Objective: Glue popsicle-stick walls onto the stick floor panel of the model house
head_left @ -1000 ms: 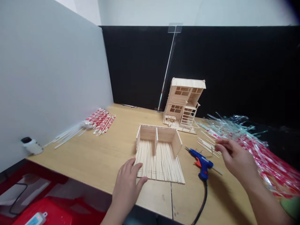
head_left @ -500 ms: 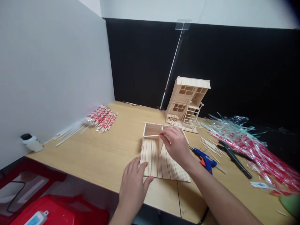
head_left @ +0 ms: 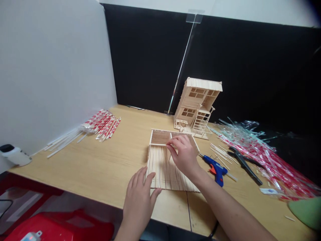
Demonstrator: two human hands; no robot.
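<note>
A wooden-stick structure (head_left: 163, 174) lies on the table in front of me, with a slatted base and low walls along its far part. A thin wooden stick (head_left: 158, 145) spans from its left wall towards the middle divider. The thumb and fingers of my right hand (head_left: 184, 154) pinch this stick at its right end; the hand covers part of the divider and the right side. My left hand (head_left: 140, 191) rests by the near left corner of the base, fingers apart, fingertips at its edge.
A two-storey stick house model (head_left: 197, 105) stands behind. To the right lie a blue glue gun (head_left: 215, 169), loose sticks (head_left: 222, 153), black-handled cutters (head_left: 247, 165) and red-and-clear plastic wrappers (head_left: 271, 167). Wrapped sticks (head_left: 102, 124) and a white bottle (head_left: 16, 155) are at left.
My right hand has lowered the stick slightly onto the structure's wall line. The left hand keeps its place by the corner. The whole view has shifted a little.
</note>
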